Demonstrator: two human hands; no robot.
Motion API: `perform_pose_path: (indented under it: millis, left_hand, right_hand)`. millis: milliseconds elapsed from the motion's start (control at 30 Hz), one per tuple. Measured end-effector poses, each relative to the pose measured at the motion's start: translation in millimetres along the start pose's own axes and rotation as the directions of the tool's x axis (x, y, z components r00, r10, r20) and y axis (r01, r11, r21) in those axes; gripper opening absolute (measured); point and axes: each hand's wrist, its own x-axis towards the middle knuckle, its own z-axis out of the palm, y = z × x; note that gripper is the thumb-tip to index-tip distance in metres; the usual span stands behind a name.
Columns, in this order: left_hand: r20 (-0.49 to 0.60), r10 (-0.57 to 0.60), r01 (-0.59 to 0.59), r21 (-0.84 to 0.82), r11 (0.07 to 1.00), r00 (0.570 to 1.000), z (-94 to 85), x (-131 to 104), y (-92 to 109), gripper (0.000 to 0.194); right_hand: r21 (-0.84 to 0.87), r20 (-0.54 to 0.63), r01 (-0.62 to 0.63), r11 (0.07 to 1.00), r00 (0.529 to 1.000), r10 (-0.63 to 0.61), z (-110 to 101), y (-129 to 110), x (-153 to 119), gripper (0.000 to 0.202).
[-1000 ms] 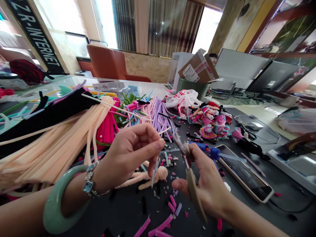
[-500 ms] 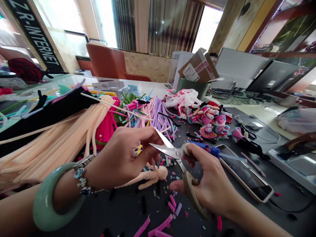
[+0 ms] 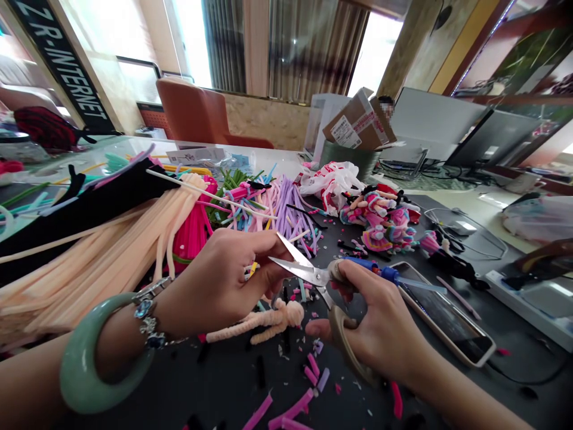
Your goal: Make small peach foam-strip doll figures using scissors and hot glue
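My right hand (image 3: pixel 380 322) holds a pair of scissors (image 3: pixel 317 276) by its tan handles, thumb and fingers through the loops. The blades stand apart and point left, with their tips at the fingers of my left hand (image 3: pixel 228 275). That hand is closed in a pinch, and whatever sits between its fingertips is hidden. Just below it on the dark mat lies a peach figure (image 3: pixel 282 319) of twisted pipe cleaners, with a rounded head and long limbs. Pink and purple pipe cleaner snippets (image 3: pixel 313 367) are scattered in front of the scissors.
Bundles of peach pipe cleaners (image 3: pixel 98 263) and purple ones (image 3: pixel 290 206) lie left and behind. A glue gun (image 3: pixel 389 275) and a phone (image 3: pixel 447 316) are to the right. Finished-looking dolls (image 3: pixel 380 218) are heaped behind, near a plastic bag (image 3: pixel 333 185).
My left hand and the scissors have shifted slightly left together. The blades remain apart, and the peach figure stays in its place.
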Motion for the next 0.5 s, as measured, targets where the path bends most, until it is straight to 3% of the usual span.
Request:
perform_pose_path:
  millis: [267, 367, 500]
  left_hand:
    - [-0.012, -0.065, 0.064, -0.037, 0.997, 0.998, 3.9, -0.6, 2.1, 0.017]
    - [0.034, -0.180, 0.183, -0.222, 0.958, 0.983, 6.8, -0.4, 5.3, 0.015]
    - [0.099, -0.316, 0.316, -0.557, 0.768, 0.944, 13.7, -0.9, 6.4, 0.012]
  right_hand:
    - [0.008, -0.115, -0.084, 0.996, 0.990, 0.085, 3.2, 3.6, -2.4, 0.040]
    - [0.083, -0.179, -0.139, 0.987, 0.972, 0.152, 4.2, 5.5, -3.9, 0.038]
    - [0.136, -0.198, -0.117, 0.984, 0.970, 0.143, 3.5, 5.9, -5.6, 0.028]
